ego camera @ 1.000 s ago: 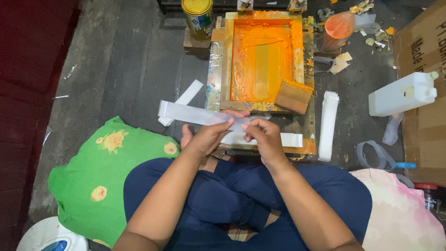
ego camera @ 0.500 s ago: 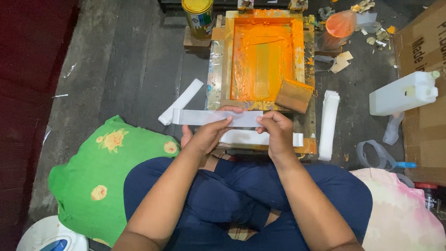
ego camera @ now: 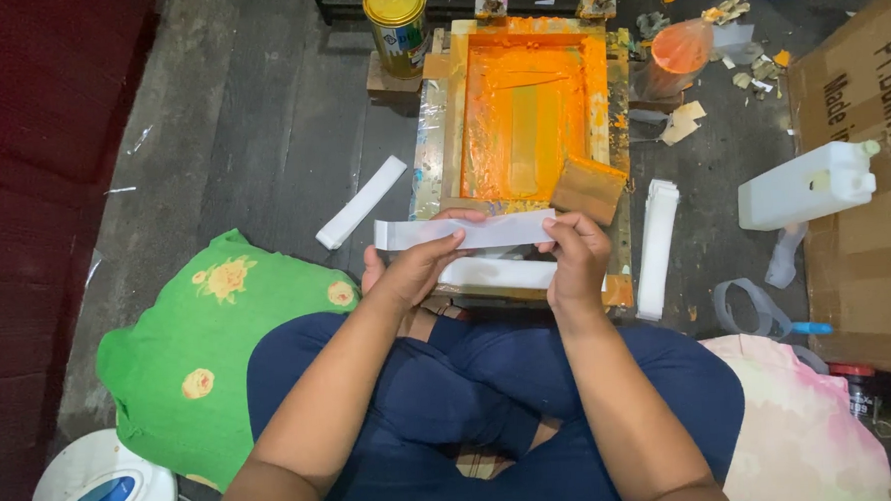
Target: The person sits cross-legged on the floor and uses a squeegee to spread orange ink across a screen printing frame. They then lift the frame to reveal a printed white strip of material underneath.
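Head view: the left hand (ego camera: 411,272) and right hand (ego camera: 574,260) are apart, each pinching one end of a long white strip (ego camera: 465,232) held level just above the near edge of the orange-inked printing screen (ego camera: 525,117). Another white strip (ego camera: 497,273) lies beneath (on the frame). A wooden squeegee (ego camera: 588,187) rests on the screen's near right corner, and a green cushion (ego camera: 195,352) lies on the floor at the left.

White strip (ego camera: 485,231); orange-inked screen frame (ego camera: 529,107); green cushion (ego camera: 204,346), yellow flowers; navy trousers (ego camera: 492,399); yellow-lidded can (ego camera: 396,12).
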